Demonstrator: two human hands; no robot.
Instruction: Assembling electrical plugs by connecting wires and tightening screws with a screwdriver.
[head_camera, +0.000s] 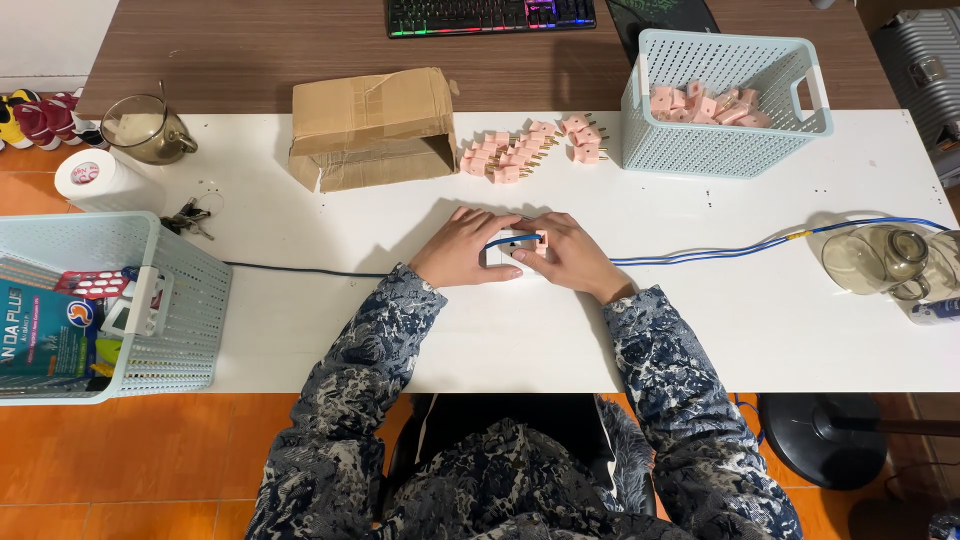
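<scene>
Both hands meet at the middle of the white table (700, 330), over a small white block (505, 250), apparently a socket or test fixture. The left hand (462, 250) lies flat beside and on the block, fingers spread and pressing down to steady it. The right hand (565, 255) pinches a small pink plug (537, 238) between thumb and fingertips at the block's far right corner; whether its pins are already seated cannot be told, as the fingers hide the joint. A blue cable (700, 252) runs from the block off to the right, and a dark cable (300, 270) leaves to the left. Loose pink plugs (520, 150) lie in a scatter on the far side of the hands, between a cardboard box (372, 125) and a pale blue basket (640, 130) holding more of the same. Judged step: plug in contact with the block, insertion or removal in hand. The next move calls for a straight push or pull along the pins, with the left hand holding the block firm against sliding
</scene>
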